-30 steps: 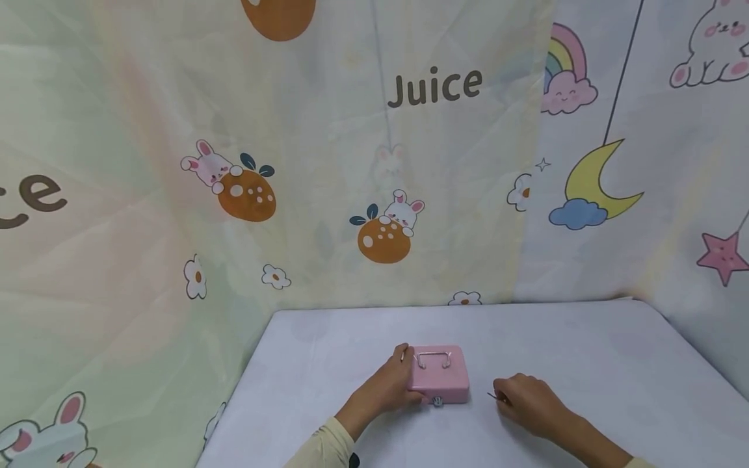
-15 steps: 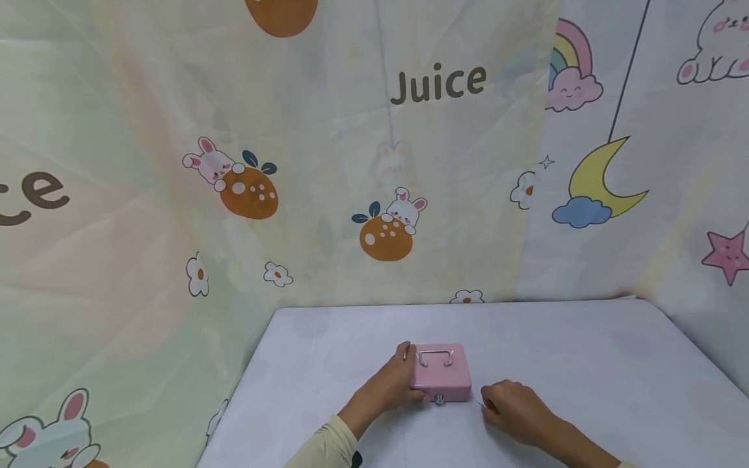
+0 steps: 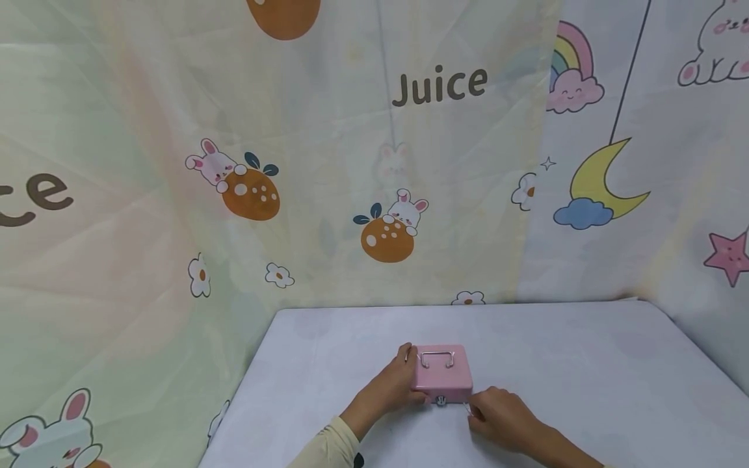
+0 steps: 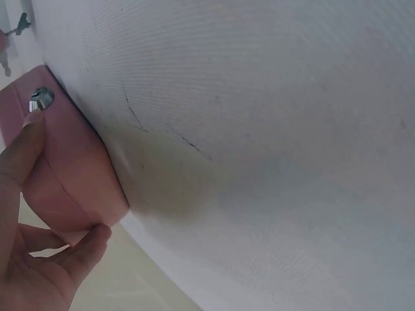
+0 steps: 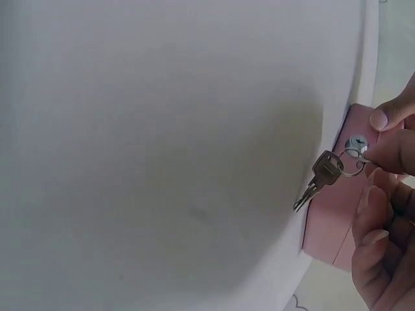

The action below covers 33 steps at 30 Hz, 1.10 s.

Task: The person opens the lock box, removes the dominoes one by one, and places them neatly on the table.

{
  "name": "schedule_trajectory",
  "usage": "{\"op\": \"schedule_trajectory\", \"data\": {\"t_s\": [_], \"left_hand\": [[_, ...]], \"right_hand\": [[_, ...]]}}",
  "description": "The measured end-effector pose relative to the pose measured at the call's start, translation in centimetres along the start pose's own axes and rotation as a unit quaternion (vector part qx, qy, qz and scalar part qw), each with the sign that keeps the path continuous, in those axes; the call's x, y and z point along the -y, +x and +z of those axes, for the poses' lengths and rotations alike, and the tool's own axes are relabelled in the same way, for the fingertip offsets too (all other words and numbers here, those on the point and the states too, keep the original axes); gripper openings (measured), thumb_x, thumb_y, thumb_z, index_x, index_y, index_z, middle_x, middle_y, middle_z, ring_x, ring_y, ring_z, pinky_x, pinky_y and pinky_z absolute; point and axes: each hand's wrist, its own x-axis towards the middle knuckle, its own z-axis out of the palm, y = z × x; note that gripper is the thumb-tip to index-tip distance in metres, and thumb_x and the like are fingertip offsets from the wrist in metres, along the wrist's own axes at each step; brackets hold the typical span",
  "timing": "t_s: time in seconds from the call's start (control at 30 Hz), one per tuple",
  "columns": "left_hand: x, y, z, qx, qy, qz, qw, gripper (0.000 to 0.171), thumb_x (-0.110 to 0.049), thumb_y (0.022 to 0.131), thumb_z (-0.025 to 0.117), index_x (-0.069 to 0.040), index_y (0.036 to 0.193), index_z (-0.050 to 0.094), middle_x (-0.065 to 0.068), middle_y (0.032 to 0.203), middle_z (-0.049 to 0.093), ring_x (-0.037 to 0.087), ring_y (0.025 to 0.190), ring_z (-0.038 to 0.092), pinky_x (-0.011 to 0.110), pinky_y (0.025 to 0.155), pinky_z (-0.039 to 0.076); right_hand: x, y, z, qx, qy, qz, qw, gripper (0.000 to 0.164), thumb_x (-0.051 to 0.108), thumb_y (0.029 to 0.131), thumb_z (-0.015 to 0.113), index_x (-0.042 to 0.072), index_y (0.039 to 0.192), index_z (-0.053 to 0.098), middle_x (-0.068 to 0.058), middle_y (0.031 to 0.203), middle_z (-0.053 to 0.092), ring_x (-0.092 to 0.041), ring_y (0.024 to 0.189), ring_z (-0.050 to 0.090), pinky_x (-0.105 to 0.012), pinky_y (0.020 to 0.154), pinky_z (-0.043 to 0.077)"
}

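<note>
A small pink cash box (image 3: 443, 374) lies on the white table, its wire handle (image 3: 437, 355) on the lid. A round silver lock (image 5: 356, 144) sticks out of its front face. My left hand (image 3: 391, 385) grips the box's left end, with the thumb on the front close beside the lock (image 4: 41, 98). Just off the front right corner, my right hand (image 3: 503, 418) pinches a key ring (image 5: 352, 167) between thumb and fingers. From that ring hang keys (image 5: 324, 172), blades pointing away from the lock in the right wrist view.
The white-covered table (image 3: 585, 364) runs back to a printed fabric wall (image 3: 328, 195) with bunnies and oranges. Another fabric panel (image 3: 667, 260) with a moon and star stands at the right. A small dark thing (image 3: 359, 460) shows by the left sleeve (image 3: 328, 442).
My right hand has moved left with the keys, from well right of the cash box to its front right corner. The left hand and the box stay in place.
</note>
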Motion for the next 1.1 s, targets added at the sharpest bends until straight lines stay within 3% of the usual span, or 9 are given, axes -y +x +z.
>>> {"op": "schedule_trajectory", "data": {"t_s": [0.33,0.73,1.1], "left_hand": [[0.0,0.0,0.0,-0.006,-0.001,0.008,0.9999,0.102,-0.045,0.08,0.083,0.0,0.153,0.03,0.022,0.157,0.033,0.033,0.135,0.052,0.037,0.106,0.048],[-0.1,-0.2,-0.1,-0.01,0.011,0.004,0.9999,0.103,-0.047,0.08,0.083,0.0,0.154,0.028,0.022,0.157,0.033,0.032,0.133,0.054,0.034,0.104,0.05],[-0.1,-0.3,-0.3,-0.017,0.022,0.022,0.9994,0.101,-0.048,0.081,0.081,0.002,0.153,0.029,0.024,0.155,0.035,0.032,0.132,0.055,0.033,0.105,0.049]], "right_hand": [[1.3,0.5,1.0,0.015,0.044,0.013,0.999,0.029,0.013,0.084,0.07,0.02,0.061,0.054,0.013,0.054,0.044,0.0,0.051,0.036,-0.02,0.045,0.03],[2.3,1.3,1.7,0.015,0.031,0.031,0.999,0.03,0.014,0.086,0.073,0.017,0.061,0.058,0.011,0.052,0.046,-0.003,0.049,0.038,-0.02,0.046,0.031],[2.5,1.8,2.8,-0.001,0.01,0.073,0.997,0.023,0.013,0.084,0.075,0.015,0.068,0.059,0.007,0.059,0.048,-0.007,0.054,0.041,-0.024,0.049,0.034]]}}
